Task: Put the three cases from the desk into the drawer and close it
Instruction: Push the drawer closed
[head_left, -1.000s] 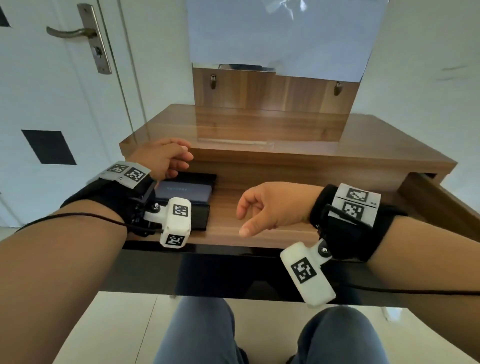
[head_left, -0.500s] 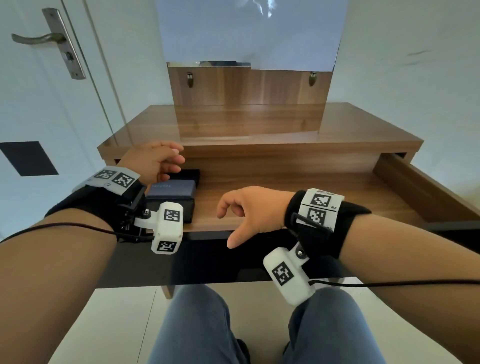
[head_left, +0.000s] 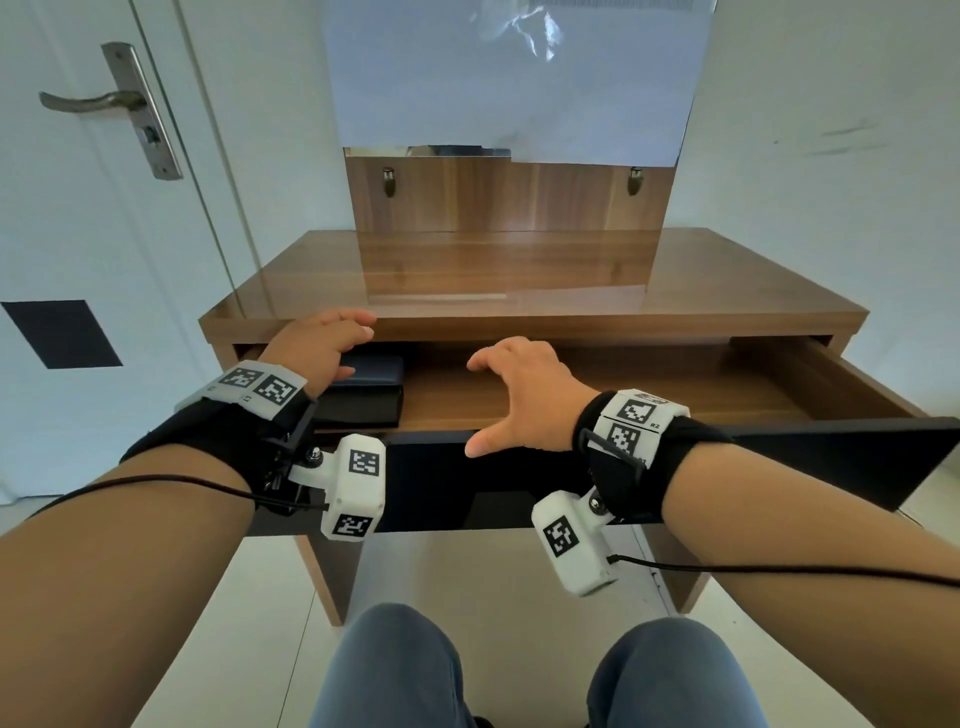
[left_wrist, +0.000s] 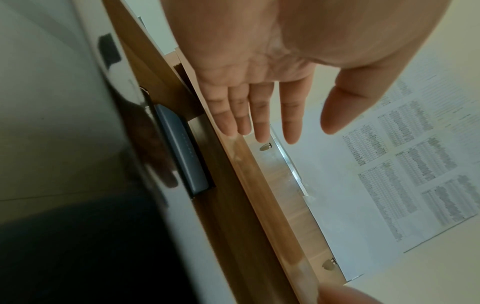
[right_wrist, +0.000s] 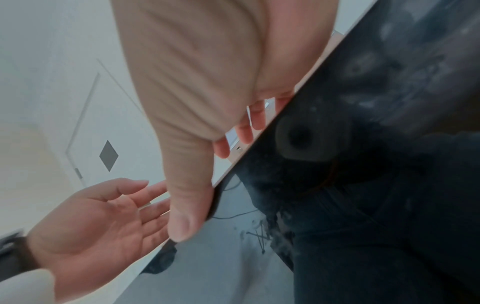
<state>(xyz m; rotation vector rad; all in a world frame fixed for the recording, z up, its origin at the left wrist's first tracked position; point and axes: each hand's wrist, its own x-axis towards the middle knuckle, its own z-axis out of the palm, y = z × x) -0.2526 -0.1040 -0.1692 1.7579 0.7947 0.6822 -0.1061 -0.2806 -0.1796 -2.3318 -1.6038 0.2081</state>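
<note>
The desk's drawer (head_left: 810, 374) stands pulled out, its black front panel (head_left: 779, 467) towards me. In its left end a dark blue case (head_left: 371, 371) lies on a black case (head_left: 358, 410); I cannot tell whether a third lies under them. My left hand (head_left: 356, 345) hovers just above them by the desk's front edge, fingers straight, holding nothing. The left wrist view shows that hand (left_wrist: 293, 133) and the blue case (left_wrist: 182, 152). My right hand (head_left: 478, 405) straddles the panel, thumb on its edge, fingers loose over the drawer floor. The right wrist view shows this hand (right_wrist: 207, 185) on the panel (right_wrist: 363, 144).
The wooden desk top (head_left: 519, 291) carries a mirror covered with paper (head_left: 519, 78) at the back. A white door with a lever handle (head_left: 104, 98) stands at the left. My knees (head_left: 395, 675) sit under the drawer, above a white tiled floor.
My right hand has moved forward from in front of the drawer onto its black front panel. The left hand stays over the cases, fingers now straighter. My head has tilted up.
</note>
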